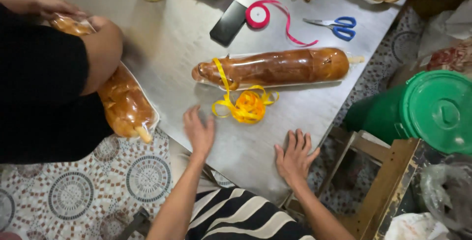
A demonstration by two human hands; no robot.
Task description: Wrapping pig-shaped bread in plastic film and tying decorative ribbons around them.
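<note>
We rested our left hand point(199, 132) and right hand point(295, 156) open and empty on the steel bench point(172, 43); the wrapped loaf point(275, 67) lay just beyond, yellow ribbon point(246, 105) looped round one end; tying seemingly awaited, calling for both hands on the ribbon.

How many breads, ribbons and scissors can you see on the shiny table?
Wrapped bread loaves: 2, one in the middle, one under another person's arm
Ribbons: 2, yellow and pink roll
Scissors: 1, blue-handled
Total: 5
</note>
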